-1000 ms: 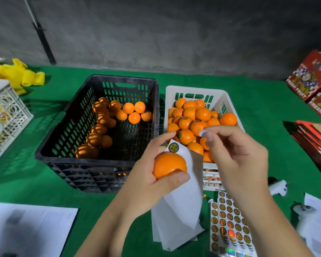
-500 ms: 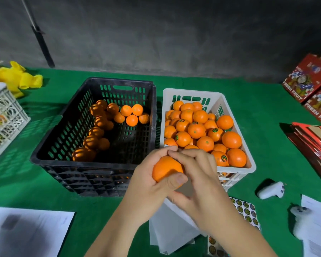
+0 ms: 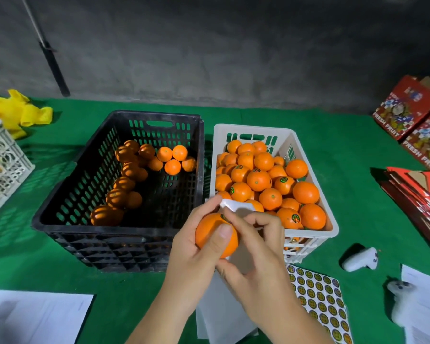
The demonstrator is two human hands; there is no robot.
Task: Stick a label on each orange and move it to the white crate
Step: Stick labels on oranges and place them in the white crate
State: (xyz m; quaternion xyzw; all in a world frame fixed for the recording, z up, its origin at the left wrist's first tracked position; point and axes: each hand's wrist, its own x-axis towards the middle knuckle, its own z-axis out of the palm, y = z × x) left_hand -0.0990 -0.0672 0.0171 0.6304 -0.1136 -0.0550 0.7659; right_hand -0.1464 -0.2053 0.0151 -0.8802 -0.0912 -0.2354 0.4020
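Two hands: both work on one orange (image 3: pixel 215 235), held in the air in front of the crates.
Left hand (image 3: pixel 196 254): it grips the orange from the left and below; the thumb lies across the front of the fruit, the fingers are curled behind it.
Right hand (image 3: pixel 255 247): its fingers are bent and pressed on the upper right side of the orange, where the dark edge of a label (image 3: pixel 224 218) shows just under a fingertip.
White backing paper (image 3: pixel 236 206): a curled piece stands up just above the grip, between the two hands; which hand holds it, I cannot tell.
White crate (image 3: pixel 332 227): directly behind and to the right of the grip, already full of oranges, several with labels.
Black crate (image 3: pixel 60 214): to the left of the grip, with the oranges still waiting.
Sticker sheet (image 3: pixel 318 299): below and to the right of the grip, on the green table (image 3: pixel 333 135).
Step, as I judge: the label is being pressed flat; the move to the white crate is not yet done.
Risk 1: the label can wrinkle or lift at the edge if the finger slides and does not press.
Risk 2: the backing paper can catch under the label, because it is so close.
Risk 3: the white crate is heaped, so an orange set on top can roll out over the rim.
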